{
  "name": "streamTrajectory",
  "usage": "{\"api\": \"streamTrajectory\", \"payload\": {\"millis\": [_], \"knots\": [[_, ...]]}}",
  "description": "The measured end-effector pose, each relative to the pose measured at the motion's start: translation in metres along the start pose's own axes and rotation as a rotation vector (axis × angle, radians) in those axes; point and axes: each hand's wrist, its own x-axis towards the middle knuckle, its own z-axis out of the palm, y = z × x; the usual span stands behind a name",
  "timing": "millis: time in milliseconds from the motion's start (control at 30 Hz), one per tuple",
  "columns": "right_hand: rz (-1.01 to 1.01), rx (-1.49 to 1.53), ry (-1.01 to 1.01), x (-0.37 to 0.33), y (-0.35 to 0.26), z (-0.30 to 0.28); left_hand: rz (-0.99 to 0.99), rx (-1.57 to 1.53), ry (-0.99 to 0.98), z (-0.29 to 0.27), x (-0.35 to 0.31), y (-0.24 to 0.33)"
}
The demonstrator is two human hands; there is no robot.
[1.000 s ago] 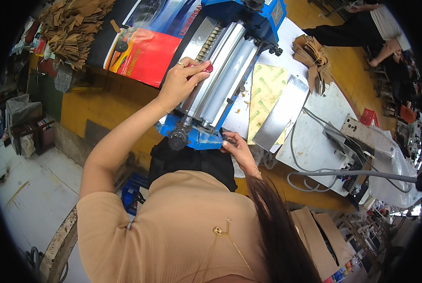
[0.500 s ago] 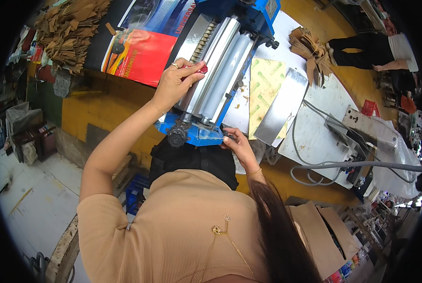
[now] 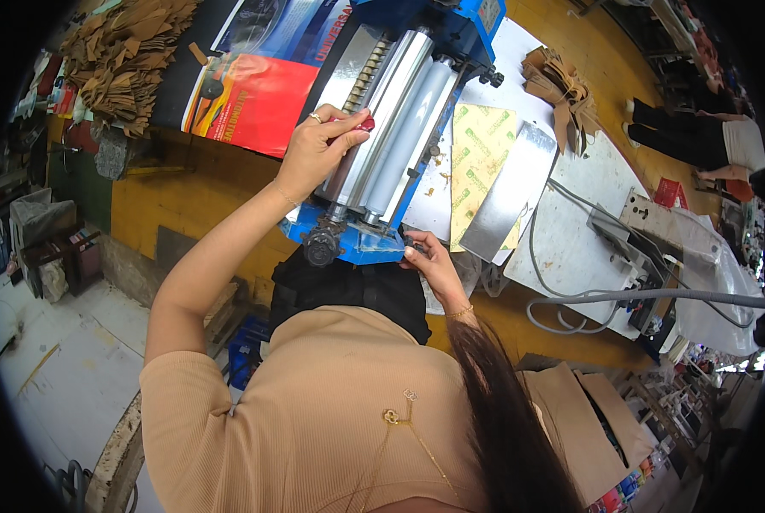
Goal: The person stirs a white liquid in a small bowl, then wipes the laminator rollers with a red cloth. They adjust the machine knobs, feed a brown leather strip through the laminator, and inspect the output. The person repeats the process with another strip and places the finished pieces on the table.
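Note:
A blue machine (image 3: 382, 250) with long parallel rollers stands in front of me, at the top middle of the view. My left hand (image 3: 321, 150) reaches over its left side, fingers stretched toward the shiny metal roller (image 3: 391, 107), with red showing at the fingertips. Between thumb and fingers I make out no held object. Right of that roller lies a paler grey roller (image 3: 417, 120). At the machine's near right corner, my right hand (image 3: 435, 263) closes its fingers on a small dark knob (image 3: 412, 243), partly hidden by them. A larger black knob (image 3: 322, 245) sticks out at the near left corner.
Brown leather strips are heaped in a pile (image 3: 126, 64) at far left; a smaller bundle (image 3: 562, 90) lies right of the machine. A yellow patterned sheet (image 3: 482, 162) and a metal plate (image 3: 512, 190) rest beside it. Grey cables (image 3: 656, 295) cross the right side. Another person (image 3: 707, 141) stands at far right.
Both my hands hold nearly the same places, the left fingertips shifting only slightly. The person at far right has moved farther right.

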Motion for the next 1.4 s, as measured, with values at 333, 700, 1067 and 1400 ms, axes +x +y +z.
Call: {"api": "streamTrajectory", "payload": {"millis": [333, 700, 1067, 1400], "knots": [[-0.007, 0.006, -0.001, 0.0, 0.0, 0.001, 0.025, 0.012, 0.011, 0.002, 0.002, -0.002], [-0.003, 0.005, 0.013, 0.0, 0.001, 0.001, 0.008, 0.015, -0.024, -0.002, -0.001, 0.003], [0.0, 0.0, 0.015, 0.0, 0.001, 0.001, 0.018, 0.025, -0.011, -0.001, 0.0, 0.001], [-0.004, -0.001, 0.014, 0.0, 0.001, 0.001, 0.042, 0.008, -0.021, 0.0, 0.012, -0.001]]}}
